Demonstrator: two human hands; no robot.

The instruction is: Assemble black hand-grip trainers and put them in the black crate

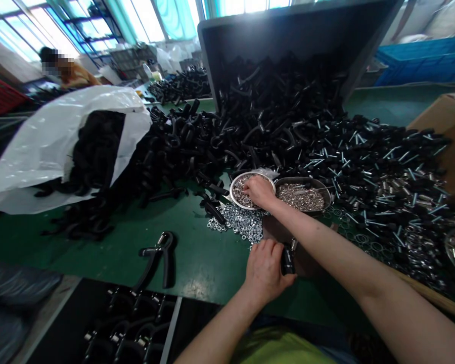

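Observation:
My left hand (264, 268) is closed around a black handle part (287, 259) with a metal spring end, held just above the green table near the front edge. My right hand (258, 191) reaches forward into a round metal bowl (238, 181) of small silver rings, fingers curled down among them; whether they hold one is hidden. A second metal bowl (302, 194) of silver hardware sits right beside it. A loose heap of silver nuts (242, 225) lies on the table between my two hands.
A huge pile of black handles (265, 116) spills from a tipped grey bin (288, 35). Handles with bolts (387, 167) cover the right side. A white bag (60, 141) lies left. One assembled hand gripper (157, 260) lies ahead of a tray (125, 328). Another person (66, 68) is far left.

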